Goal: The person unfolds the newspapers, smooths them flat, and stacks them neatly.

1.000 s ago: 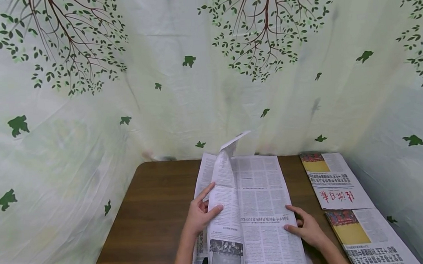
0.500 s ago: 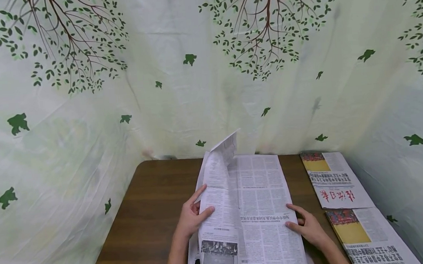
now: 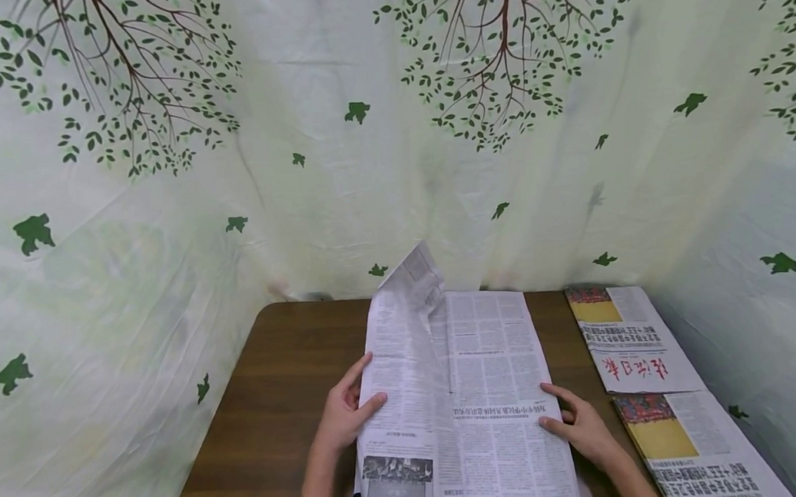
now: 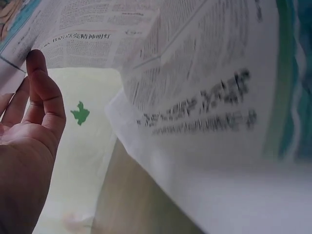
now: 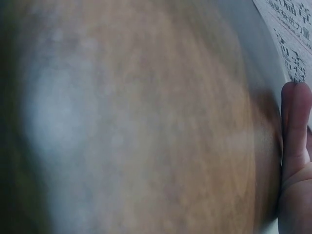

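Note:
An open newspaper lies before me on the table, its printed pages spread either side of a middle fold. My left hand grips the left page at its outer edge, thumb on top. That page is raised, and its far corner bends up and over. In the left wrist view the page's underside curves above the table beside my left hand. My right hand holds the right edge, with thumb and index finger on the paper and the other fingers curled. The right wrist view shows its fingers against the newsprint.
Two folded newspapers, a far one and a near one, lie along the right side of the brown wooden table. A pale curtain with printed trees and leaves hangs behind and at both sides.
My left hand has moved left with the left page, which now lies flatter and covers the sheets under it. Its bent far corner has swung left. The right hand has barely moved.

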The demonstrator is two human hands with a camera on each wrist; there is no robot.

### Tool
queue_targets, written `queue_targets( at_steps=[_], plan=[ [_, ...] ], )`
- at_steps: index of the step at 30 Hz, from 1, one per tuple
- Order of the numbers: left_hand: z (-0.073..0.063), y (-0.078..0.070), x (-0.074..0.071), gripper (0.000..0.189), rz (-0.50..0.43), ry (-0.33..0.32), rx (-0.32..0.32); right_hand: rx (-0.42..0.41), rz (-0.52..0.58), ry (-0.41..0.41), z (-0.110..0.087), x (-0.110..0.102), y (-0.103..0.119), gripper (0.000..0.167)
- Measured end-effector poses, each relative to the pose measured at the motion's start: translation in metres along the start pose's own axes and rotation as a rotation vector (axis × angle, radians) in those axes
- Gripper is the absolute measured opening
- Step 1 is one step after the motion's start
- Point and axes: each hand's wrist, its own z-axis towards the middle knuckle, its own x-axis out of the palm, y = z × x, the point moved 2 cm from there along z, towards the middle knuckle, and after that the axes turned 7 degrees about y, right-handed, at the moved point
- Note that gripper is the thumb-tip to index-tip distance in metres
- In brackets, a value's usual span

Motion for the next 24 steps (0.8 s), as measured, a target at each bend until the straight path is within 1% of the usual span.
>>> queue_targets(
  at_steps=[5,9,13,17,24],
  plan=[
    [-0.008,0.004,-0.008,0.081,0.031,0.015,-0.055,0.003,0.004,0.014,-0.002,0.0,-0.001,0.08],
    [-0.011,0.004,-0.015,0.081,0.05,0.006,-0.071,-0.01,0.013,0.009,0.001,0.0,0.001,0.08],
    [-0.013,0.006,-0.021,0.078,0.067,-0.024,-0.099,-0.011,0.016,-0.01,0.002,0.0,0.001,0.078],
    [-0.015,0.011,-0.026,0.071,0.085,-0.053,-0.133,-0.012,0.013,-0.009,0.003,-0.001,0.001,0.079],
    [-0.02,0.02,-0.031,0.067,0.135,-0.106,-0.169,-0.001,-0.001,-0.009,0.002,0.0,0.0,0.08]
  ],
)
